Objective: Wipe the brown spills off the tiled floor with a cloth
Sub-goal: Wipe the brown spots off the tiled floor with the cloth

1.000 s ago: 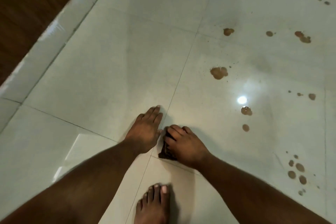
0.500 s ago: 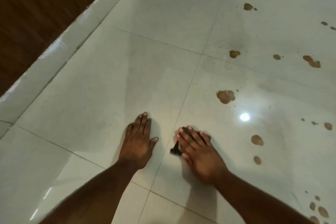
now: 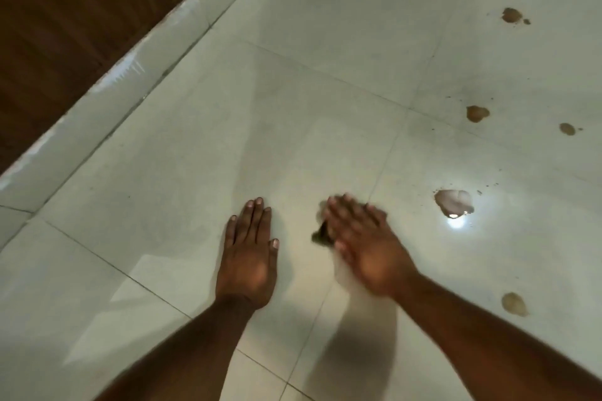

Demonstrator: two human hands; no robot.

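Pale glossy tiles (image 3: 325, 58) are filling nearly the whole view, crossed by thin grout lines and shining under a bright lamp glare at the right. Brown spills are dotting the right side: the largest puddle (image 3: 453, 202) is lying just beside the glare, with smaller blots (image 3: 477, 114) farther off and one (image 3: 514, 304) nearer the right forearm. A dark cloth (image 3: 323, 233) is lying on the floor under the right hand (image 3: 365, 246), only a crumpled corner peeking out at the fingers' left edge; that hand is blurred, its fingers stretched flat over the cloth, pressing it down. The left hand (image 3: 249, 252) is resting flat on the tile just beside it, fingers straight and together, holding nothing. A white skirting strip (image 3: 114, 81) is running diagonally at the upper left, edging a dark wooden surface (image 3: 65, 10). Bare floor is lying open between the cloth and the largest puddle.
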